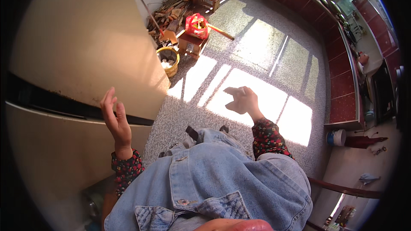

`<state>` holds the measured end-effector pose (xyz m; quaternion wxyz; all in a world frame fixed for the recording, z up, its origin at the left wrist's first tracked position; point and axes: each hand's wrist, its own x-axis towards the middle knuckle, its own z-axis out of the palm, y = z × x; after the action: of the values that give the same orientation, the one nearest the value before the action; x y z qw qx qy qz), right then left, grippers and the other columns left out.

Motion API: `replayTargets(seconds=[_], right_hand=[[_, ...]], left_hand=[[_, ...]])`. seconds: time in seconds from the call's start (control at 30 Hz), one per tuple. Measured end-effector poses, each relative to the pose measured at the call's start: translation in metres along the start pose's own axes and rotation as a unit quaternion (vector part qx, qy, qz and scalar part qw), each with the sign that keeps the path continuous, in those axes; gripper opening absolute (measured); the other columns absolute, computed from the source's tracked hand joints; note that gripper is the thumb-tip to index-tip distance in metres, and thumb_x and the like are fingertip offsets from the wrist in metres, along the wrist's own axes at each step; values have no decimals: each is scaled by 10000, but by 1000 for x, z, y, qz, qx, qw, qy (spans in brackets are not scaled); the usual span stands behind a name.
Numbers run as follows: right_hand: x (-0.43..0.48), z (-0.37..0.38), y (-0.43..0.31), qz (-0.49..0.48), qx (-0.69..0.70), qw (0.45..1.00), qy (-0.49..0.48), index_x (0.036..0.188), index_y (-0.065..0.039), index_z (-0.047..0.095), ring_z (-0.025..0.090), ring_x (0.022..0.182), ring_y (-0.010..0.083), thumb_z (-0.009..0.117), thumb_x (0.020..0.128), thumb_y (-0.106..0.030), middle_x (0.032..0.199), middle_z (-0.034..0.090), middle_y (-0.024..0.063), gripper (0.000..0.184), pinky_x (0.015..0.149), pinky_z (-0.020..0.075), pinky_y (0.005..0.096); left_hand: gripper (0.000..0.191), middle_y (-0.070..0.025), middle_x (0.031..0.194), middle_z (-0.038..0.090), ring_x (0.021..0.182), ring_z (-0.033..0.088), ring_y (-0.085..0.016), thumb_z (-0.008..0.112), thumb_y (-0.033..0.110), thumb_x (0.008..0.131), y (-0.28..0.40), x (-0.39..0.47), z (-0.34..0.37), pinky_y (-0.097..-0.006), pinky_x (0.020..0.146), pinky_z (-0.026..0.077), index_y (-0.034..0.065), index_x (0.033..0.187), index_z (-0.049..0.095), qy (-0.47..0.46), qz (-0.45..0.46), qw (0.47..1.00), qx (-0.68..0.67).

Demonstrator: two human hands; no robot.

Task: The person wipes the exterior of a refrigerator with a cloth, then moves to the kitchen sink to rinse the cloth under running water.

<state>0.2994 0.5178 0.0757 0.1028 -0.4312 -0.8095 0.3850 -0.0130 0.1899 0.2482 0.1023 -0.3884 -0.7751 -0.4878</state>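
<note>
My left hand (118, 125) is raised in front of a large cream refrigerator (86, 48), with the fingers extended and nothing in them. It is nearest to the dark band (61, 104) between the upper and lower doors; whether it touches is not clear. My right hand (252, 101) is held out over the sunlit floor, gripping a crumpled greyish-brown cloth (237, 100). Two corners of the cloth stick out to the left of the fist. Brownish marks show along the lower edge of the upper door.
Beyond the refrigerator stand a yellow-rimmed bucket (175, 68) and a wooden stool (189, 46) bearing a red plastic bag (196, 27). Firewood (168, 14) is piled by the wall. Dark red cabinets (343, 80) line the right side, near a white-and-blue bucket (335, 137).
</note>
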Motion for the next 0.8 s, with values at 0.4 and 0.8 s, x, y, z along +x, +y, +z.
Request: replayTargets(seconds=[0.4,0.8], right_hand=[[-8,-161,139,58,460,857,225,1203,-6,593,621,1035,147,542,980,-79,1132,659,80,240,904,500,293],[116,-257,162,35,699,639,319,1333,10,487,611,1112,254,468,1017,-123,1232,601,131,343,985,502,395]], left_hand=[[343,-149,1247,557,1111,558,-272,550,227,1000,144,25,302,-356,925,465,15,1271,551,-251,75,952,-160],[328,-141,1134,644,1058,637,-214,598,181,977,190,61,532,-333,888,518,23,1262,564,-460,-15,837,-295]])
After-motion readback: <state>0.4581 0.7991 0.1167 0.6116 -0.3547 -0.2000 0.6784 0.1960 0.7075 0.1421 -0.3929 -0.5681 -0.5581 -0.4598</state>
